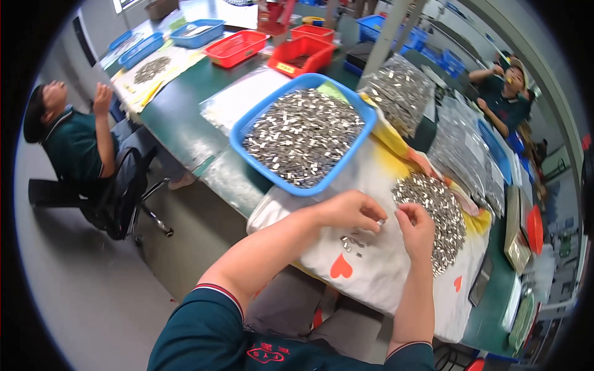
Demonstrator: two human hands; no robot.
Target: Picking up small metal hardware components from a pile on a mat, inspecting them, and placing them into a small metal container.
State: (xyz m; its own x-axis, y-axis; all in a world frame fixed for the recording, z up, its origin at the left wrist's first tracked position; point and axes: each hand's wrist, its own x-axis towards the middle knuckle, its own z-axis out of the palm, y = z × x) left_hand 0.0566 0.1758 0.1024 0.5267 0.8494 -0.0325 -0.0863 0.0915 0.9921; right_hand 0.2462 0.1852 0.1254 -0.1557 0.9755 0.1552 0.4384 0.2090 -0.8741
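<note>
My left hand [351, 211] is closed, with a small shiny metal piece [381, 221] pinched at its fingertips. Facing it a short gap away, my right hand [417, 230] has its thumb and forefinger pressed together; whatever they hold is too small to make out. Beneath my left hand, several loose metal pieces [351, 243] lie on a white cloth [315, 238] printed with red hearts. A large heap of similar metal pieces [442, 222] spreads beside my right hand. Beyond my left hand stands a blue plastic basket [299, 191] full of them.
Bags of metal parts [399, 86] and flat grey plastic packets [461, 145] line the right side. Red trays [236, 48] and blue trays [198, 34] stand farther back on the green table [176, 117]. One person [71, 133] sits at left; another [504, 99] is at far right.
</note>
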